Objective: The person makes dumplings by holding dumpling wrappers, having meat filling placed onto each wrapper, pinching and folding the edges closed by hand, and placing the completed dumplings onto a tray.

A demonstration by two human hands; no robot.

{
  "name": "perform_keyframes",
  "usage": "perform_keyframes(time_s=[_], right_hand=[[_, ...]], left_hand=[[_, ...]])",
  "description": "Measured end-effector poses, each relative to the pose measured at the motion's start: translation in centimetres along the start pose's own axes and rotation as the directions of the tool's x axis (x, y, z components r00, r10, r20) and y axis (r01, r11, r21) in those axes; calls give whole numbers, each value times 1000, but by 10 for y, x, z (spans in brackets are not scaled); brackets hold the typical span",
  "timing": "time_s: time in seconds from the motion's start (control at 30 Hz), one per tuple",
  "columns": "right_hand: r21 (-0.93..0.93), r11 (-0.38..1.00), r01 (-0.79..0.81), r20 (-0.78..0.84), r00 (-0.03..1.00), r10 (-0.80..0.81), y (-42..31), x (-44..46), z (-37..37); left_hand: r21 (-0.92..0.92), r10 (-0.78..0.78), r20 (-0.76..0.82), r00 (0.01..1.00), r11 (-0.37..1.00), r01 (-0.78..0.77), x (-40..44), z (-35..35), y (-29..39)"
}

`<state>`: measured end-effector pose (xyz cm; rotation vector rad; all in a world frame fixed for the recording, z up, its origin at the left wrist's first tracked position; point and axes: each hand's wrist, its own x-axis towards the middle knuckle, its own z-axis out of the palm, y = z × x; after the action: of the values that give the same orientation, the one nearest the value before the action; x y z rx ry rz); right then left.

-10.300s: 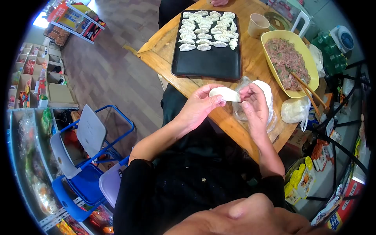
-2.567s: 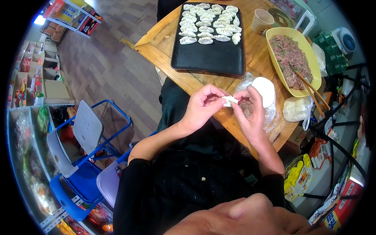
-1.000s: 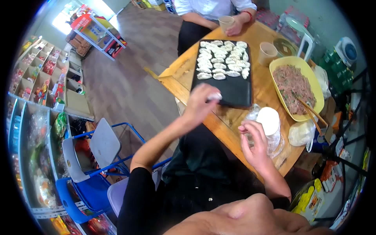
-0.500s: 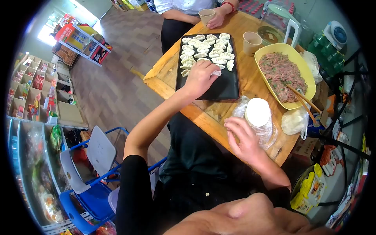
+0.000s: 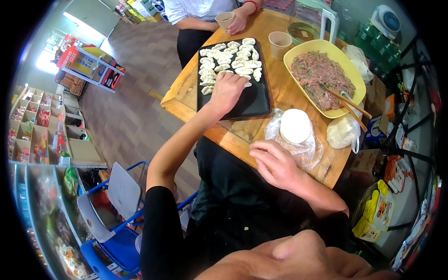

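My left hand reaches over a black tray, fingers bent down and closed around a dumpling whose pale edge peeks out by the fingertips. Rows of pleated dumplings fill the far part of that tray. My right hand hovers at the table's near edge, holding nothing, its fingers loosely curved and the thumb apart. Just beyond it, a stack of round white dough wrappers rests on a clear plastic bag.
A yellow bowl of meat filling has chopsticks in it. Nearby are a tied bag, a paper cup and a pitcher. Across the wooden table, another person's hand touches a second cup.
The view has shifted, so the table things sit further left. My left hand stays over the tray, with less of the dumpling showing. My right hand remains beside the wrappers.
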<state>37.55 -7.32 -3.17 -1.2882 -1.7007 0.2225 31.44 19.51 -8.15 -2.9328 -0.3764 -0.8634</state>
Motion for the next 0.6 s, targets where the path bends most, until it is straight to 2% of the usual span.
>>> perform_keyframes(time_s=[0.13,0.23,0.3,0.37,0.43,0.5,0.53,0.6], right_hand=[[17,1000,-2,20,1000,2,2,-1,0],[7,1000,3,27,1000,-3,1,-4,2],[50,997,55,119,991,-61,1,-4,2],[76,994,81,114,989,-90,0,-5,5],[155,977,145,163,972,-170,0,-6,6],[165,971,175,125,972,-197,1,-8,11],[188,963,193,129,967,-219,2,-11,13],[212,950,231,113,959,-258,2,-13,17]], left_hand=[[-69,-60,3,998,996,60,3,0,-2],[-16,-58,58,997,998,59,3,-2,4],[-17,-53,67,996,998,54,4,-4,7],[-27,-57,-35,998,998,56,3,-8,12],[-52,-73,-54,996,996,70,5,-20,29],[-320,-65,-46,997,946,47,5,-28,51],[-481,-35,0,999,876,30,5,-29,62],[-615,87,9,996,786,-63,6,-35,89]])
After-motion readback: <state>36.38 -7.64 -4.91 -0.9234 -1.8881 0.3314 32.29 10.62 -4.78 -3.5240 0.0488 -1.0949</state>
